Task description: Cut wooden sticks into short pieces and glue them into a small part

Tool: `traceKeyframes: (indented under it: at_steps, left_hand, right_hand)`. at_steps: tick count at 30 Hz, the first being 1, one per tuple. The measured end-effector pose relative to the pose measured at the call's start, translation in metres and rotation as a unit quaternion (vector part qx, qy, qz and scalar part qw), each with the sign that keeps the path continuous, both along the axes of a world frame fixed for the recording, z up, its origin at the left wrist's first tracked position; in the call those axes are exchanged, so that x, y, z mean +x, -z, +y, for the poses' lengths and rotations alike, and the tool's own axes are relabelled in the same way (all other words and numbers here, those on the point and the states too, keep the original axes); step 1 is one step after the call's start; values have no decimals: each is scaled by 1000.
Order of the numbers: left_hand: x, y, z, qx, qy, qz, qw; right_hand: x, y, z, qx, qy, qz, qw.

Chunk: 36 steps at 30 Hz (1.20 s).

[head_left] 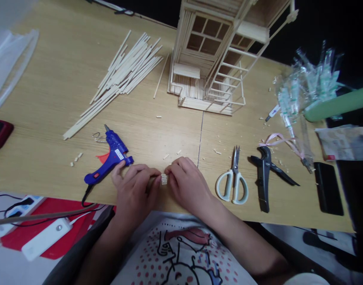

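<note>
Near the table's front edge, a small piece made of short wooden sticks point(164, 179) sits between my two hands. My left hand point(138, 186) pinches it from the left with closed fingers. From the right, the fingertips of my right hand point(184, 180) close on its other side. Part of the piece is hidden by my fingers. A blue glue gun point(113, 152) lies just left of my left hand, its handle toward the front edge. White-handled scissors point(233, 182) rest to the right of my right hand, blades pointing away from me.
A wooden stick model house point(199, 51) stands at the back. Left of it lies a pile of thin sticks point(124, 75). At the right are black cutters point(264, 170), a black phone point(328, 189) and clear plastic wrappers point(297, 87). Tiny stick offcuts point(166, 156) are scattered about.
</note>
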<state>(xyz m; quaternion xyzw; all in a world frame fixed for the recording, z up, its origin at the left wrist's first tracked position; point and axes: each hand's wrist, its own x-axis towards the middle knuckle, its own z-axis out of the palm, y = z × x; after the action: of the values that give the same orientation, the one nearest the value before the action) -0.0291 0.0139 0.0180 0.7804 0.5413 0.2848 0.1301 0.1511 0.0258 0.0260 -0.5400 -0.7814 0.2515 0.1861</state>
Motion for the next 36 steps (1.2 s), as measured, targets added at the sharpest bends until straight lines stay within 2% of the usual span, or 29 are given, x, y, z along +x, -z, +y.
traceKeyframes:
  at_steps: [9, 16, 22, 26, 30, 34, 36]
  left_hand:
    - [1, 2, 0, -1, -11, -6, 1000]
    - [-5, 6, 3, 5, 4, 11, 1000]
    - [-8, 9, 7, 25, -6, 43, 999]
    - [-12, 13, 10, 30, -11, 48, 998]
    - [-15, 13, 11, 50, -1, 47, 998]
    - [-13, 12, 11, 74, -5, 38, 997]
    - [-11, 11, 11, 80, -7, 39, 996]
  right_hand:
    - [6, -4, -2, 10, 24, 21, 999]
    - [24, -10, -23, 5, 60, 76, 995]
    - [29, -9, -29, 62, 72, 37, 995]
    - [51, -9, -21, 99, 96, -1, 990]
    - [80, -11, -18, 100, 144, 25, 984]
    - [97, -19, -31, 81, 209, -8, 974]
    - [102, -24, -43, 58, 220, -15, 974]
